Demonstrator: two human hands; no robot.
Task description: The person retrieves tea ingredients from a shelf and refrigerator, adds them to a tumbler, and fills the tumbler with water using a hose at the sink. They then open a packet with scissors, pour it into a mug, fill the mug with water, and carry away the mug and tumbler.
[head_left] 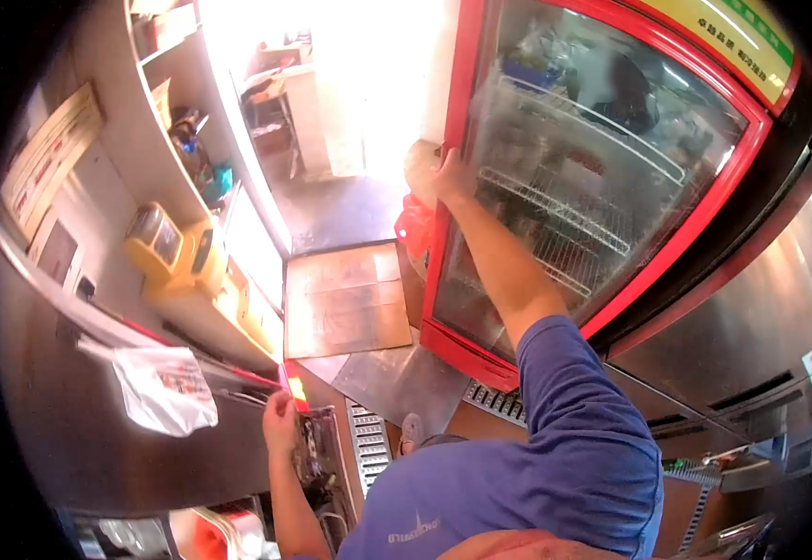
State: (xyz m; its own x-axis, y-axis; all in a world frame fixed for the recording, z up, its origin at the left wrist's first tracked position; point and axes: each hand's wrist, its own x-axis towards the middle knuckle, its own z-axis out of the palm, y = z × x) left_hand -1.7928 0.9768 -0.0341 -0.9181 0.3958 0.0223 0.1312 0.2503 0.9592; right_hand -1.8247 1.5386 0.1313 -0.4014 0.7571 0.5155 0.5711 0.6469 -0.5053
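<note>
My right hand (452, 175) is at the left edge of the red-framed glass door (438, 271) of a display fridge, its fingers curled round the frame. Behind the glass are white wire racks (564, 219) and bags on the upper shelf. My left hand (280, 417) hangs low at the left with its fingers drawn together, close to the counter edge and a small red and yellow item (296, 387). Whether it holds anything is too small to tell. A white plastic bag (165, 390) lies left of it.
A flattened cardboard sheet (345, 299) lies on the floor before a bright doorway. Left stand a yellow device (158, 243) and shelves (191, 47). A red bag (413, 226) is beside the fridge door. Steel cabinets (733, 327) stand right. Drain grates (368, 443) cross the floor.
</note>
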